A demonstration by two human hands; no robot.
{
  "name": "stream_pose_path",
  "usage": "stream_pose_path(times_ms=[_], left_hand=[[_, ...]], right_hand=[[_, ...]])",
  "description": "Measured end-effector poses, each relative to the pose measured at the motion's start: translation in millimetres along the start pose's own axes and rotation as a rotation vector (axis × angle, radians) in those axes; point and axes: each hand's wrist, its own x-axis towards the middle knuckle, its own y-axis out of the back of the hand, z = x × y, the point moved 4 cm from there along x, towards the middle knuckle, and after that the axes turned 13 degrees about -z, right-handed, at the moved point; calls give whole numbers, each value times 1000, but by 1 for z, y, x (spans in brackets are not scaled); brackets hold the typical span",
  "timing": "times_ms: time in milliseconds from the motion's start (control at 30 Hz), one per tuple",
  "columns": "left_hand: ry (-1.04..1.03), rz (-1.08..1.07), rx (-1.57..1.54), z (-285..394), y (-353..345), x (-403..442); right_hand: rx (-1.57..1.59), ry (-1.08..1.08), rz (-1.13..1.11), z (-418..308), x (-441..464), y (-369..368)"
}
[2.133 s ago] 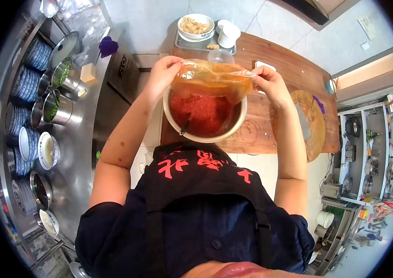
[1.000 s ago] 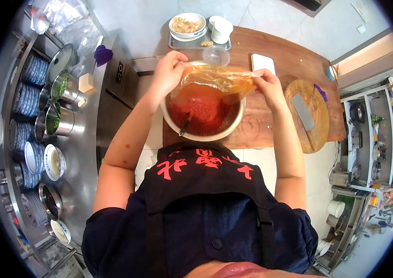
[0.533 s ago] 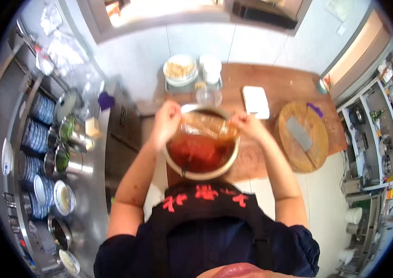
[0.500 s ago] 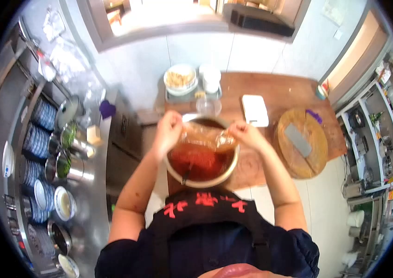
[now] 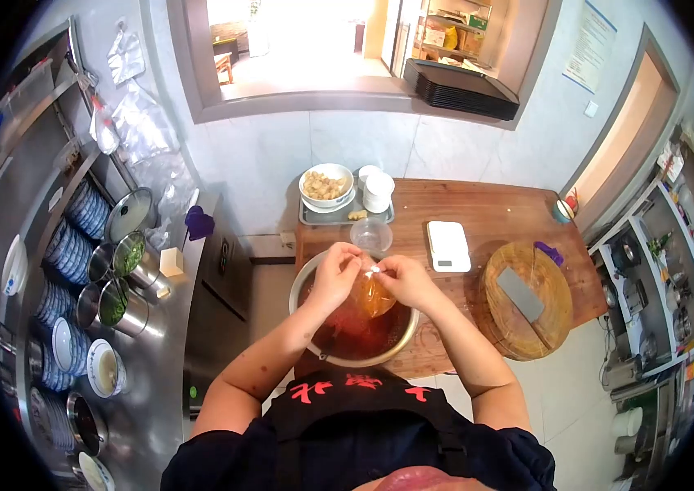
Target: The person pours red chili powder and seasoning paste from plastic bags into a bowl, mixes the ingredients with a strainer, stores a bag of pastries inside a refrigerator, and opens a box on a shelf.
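A clear plastic bag [image 5: 375,298], tinted orange, hangs over a large metal bowl [image 5: 406,336] of red, wet-looking food [image 5: 352,335]. My left hand [image 5: 339,277] pinches the gathered top of the bag from the left. From the right, my right hand [image 5: 403,281] grips the same top, close to my left fingers. A bit of white shows between the two hands. Part of the red food is hidden behind the bag and my hands. The dark handle of a utensil shows faintly at the bowl's lower left rim.
Behind the bowl stand a clear plastic bowl [image 5: 371,236] and a tray [image 5: 311,217] with stacked bowls. A white scale [image 5: 448,245] is right of them. A cleaver [image 5: 519,295] lies on a round wooden board [image 5: 561,317]. Metal pots [image 5: 130,314] stand on the left counter.
My hands have come together from the bag's two sides, and its spread opening is now bunched between them. The view has tilted up, showing more of the wall opening.
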Motion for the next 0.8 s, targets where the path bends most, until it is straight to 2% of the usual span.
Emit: stream_pose_path(times_ms=[67, 100, 133, 167, 233, 267, 333, 400, 433, 533, 567, 667, 700, 800], left_hand=[[-60, 76, 88, -2, 11, -7], [50, 67, 8, -4, 15, -9], [53, 37, 81, -19, 20, -10], [95, 7, 134, -22, 22, -12], [68, 7, 263, -37, 31, -17], [70, 6, 264, -47, 37, -20], [146, 9, 128, -35, 38, -26], [161, -10, 108, -30, 42, -31], [173, 7, 111, -29, 44, -32], [199, 33, 103, -36, 47, -40], [203, 31, 105, -38, 50, -40], [181, 49, 88, -45, 54, -43], [186, 57, 67, -48, 53, -46], [189, 67, 29, -51, 56, -48]], right_hand=[[279, 11, -69, 14, 7, 0], [29, -44, -62, 2, 6, 7], [-283, -17, -39, 13, 12, 3], [-306, -170, -123, 8, 13, 3], [130, -126, -76, 25, 20, 0], [228, -74, -107, 13, 16, 6], [-145, -133, -93, 5, 19, 12], [80, -153, -177, 20, 23, 13], [351, -32, -176, 24, 26, 14], [18, -52, -113, 26, 29, 20], [61, -123, -143, 26, 28, 21], [459, -85, -198, 21, 25, 31], [272, -109, -161, 24, 29, 29], [311, -128, -121, 17, 20, 41]])
